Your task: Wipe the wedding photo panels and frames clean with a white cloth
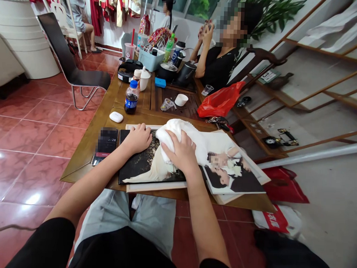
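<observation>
My left hand [139, 138] lies flat on a dark wedding photo panel [145, 168], its fingers apart and holding nothing. My right hand [178, 150] presses a bunched white cloth [178, 136] against the panel's surface. A second, lighter wedding photo panel [234, 167] overlaps the dark one on the right, and the cloth partly covers both. Beneath them is the edge of a pale frame or board [156, 186]. Part of the dark panel is hidden under my hands and the cloth.
The panels rest on a wooden table [87, 154] holding a smartphone [106, 141], white earbud case [116, 117], cola bottle [131, 97], keys [218, 121] and red plastic bag [220, 99]. A seated person [219, 63] is across the table. A wooden shelf unit [299, 103] stands right.
</observation>
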### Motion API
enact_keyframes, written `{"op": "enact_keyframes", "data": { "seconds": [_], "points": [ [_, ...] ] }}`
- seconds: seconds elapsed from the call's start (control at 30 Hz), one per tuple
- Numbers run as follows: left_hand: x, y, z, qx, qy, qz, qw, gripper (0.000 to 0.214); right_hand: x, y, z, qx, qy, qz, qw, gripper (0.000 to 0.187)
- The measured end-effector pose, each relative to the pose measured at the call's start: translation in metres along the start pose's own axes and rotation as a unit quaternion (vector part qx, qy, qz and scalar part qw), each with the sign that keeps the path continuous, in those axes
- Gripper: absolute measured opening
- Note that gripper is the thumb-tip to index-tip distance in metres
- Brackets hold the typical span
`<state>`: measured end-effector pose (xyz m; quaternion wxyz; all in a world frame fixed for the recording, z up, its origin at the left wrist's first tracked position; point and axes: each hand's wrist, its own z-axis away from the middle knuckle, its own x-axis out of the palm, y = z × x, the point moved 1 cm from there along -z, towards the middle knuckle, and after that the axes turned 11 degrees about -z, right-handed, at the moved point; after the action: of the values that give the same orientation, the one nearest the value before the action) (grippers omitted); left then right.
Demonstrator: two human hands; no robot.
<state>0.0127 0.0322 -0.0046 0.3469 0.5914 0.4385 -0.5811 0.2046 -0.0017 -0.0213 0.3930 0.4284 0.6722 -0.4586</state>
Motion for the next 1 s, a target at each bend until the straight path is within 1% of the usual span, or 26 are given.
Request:
{"op": "enact_keyframes", "data": {
  "seconds": [0.13,0.27,0.37,0.6,0.7,0.77,0.83,1.0],
  "points": [
    [0.0,0.0,0.001,-0.008,0.001,-0.005,1.0,0.041,0.0,-0.001,0.004,-0.001,0.007,0.0,1.0,0.058],
    [0.0,0.001,0.001,-0.015,0.003,-0.008,1.0,0.041,-0.003,-0.003,0.02,0.001,0.014,0.007,1.0,0.057],
    [0.0,0.001,0.001,-0.017,0.003,-0.012,1.0,0.042,-0.008,-0.005,0.039,-0.007,0.029,0.011,0.999,0.057],
    [0.0,0.001,0.001,-0.019,0.005,-0.003,1.0,0.04,-0.015,-0.006,0.097,-0.009,0.054,0.031,0.998,0.057],
    [-0.001,0.001,0.001,-0.016,0.003,-0.004,1.0,0.04,-0.016,-0.004,0.111,-0.015,0.053,0.025,0.998,0.058],
    [-0.001,0.001,0.0,-0.01,0.003,-0.006,1.0,0.041,-0.017,-0.002,0.113,-0.016,0.049,0.015,0.999,0.058],
    [0.0,0.001,0.0,-0.006,0.002,-0.008,1.0,0.041,-0.019,0.0,0.109,-0.011,0.044,0.003,0.999,0.056],
    [0.0,0.0,0.0,-0.002,0.003,-0.005,1.0,0.041,-0.023,0.009,0.079,0.006,0.011,-0.008,1.0,0.055]
  ]
}}
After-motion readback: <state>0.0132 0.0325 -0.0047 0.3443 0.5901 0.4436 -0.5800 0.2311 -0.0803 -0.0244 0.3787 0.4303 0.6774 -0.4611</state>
